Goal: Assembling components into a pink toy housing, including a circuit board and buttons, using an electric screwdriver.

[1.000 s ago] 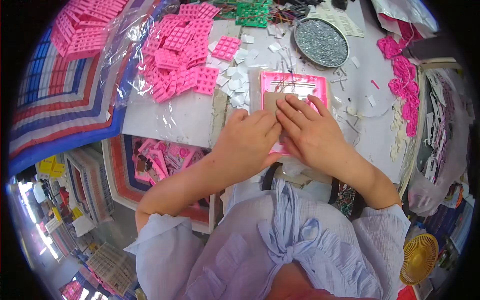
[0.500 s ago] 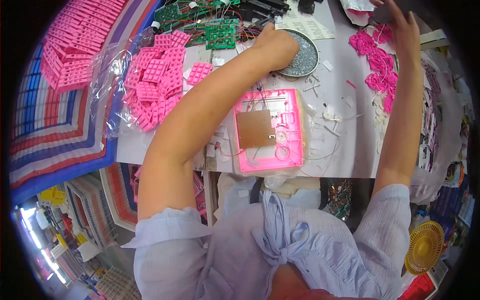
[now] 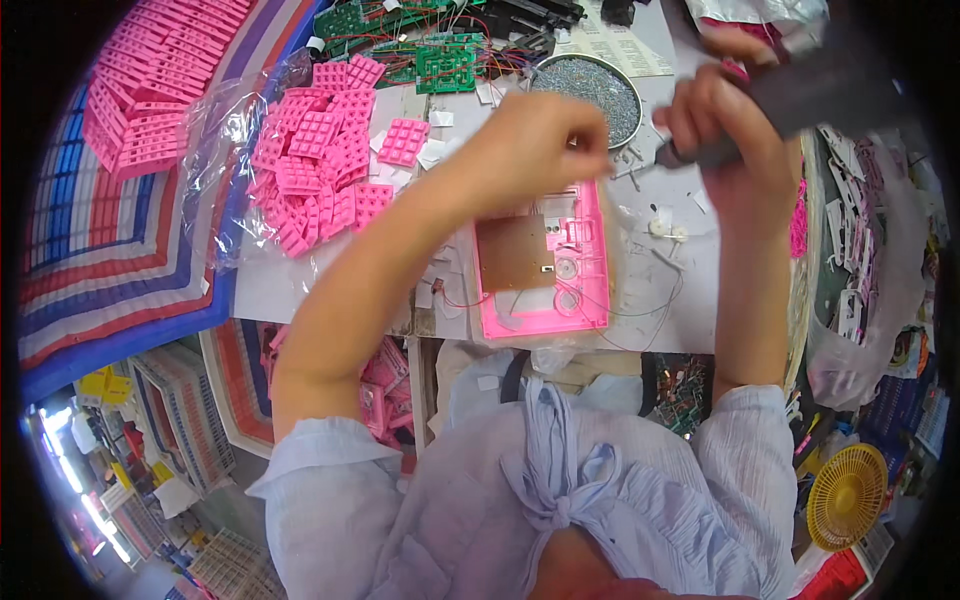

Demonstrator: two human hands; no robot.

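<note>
Right hand [image 3: 735,125], upper right of frame: fingers wrapped around a black tool [image 3: 815,95], tip pointing left. Left hand [image 3: 545,150], upper centre: motion-blurred, can't tell if it's closed on anything. Pink casing [image 3: 592,265] sits mid-frame on the tabletop [image 3: 700,275], brown board [image 3: 515,258] lying in its left part. Round dish [image 3: 640,112] of small metal parts just above, partly behind left hand.
</note>
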